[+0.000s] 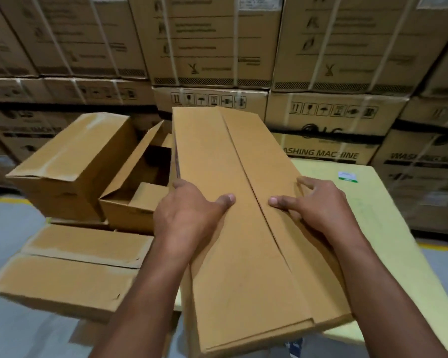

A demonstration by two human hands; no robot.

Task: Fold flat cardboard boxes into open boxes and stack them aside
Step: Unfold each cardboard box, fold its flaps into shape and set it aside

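A long brown cardboard box (217,156) lies in front of me with its two top flaps folded down, meeting along a seam. My left hand (189,213) grips its left edge, thumb pressing the left flap. My right hand (313,205) holds the right edge, thumb on the right flap. To the left lie other folded boxes: one with open flaps (137,192), one turned closed side up (70,164), and two more lower down (88,244) (62,282).
The box rests over a pale yellow-green surface (388,228) bearing a small green and white label (347,176). Stacked strapped washing-machine cartons (329,130) wall the back. Grey floor with a yellow line (435,246) lies at the sides.
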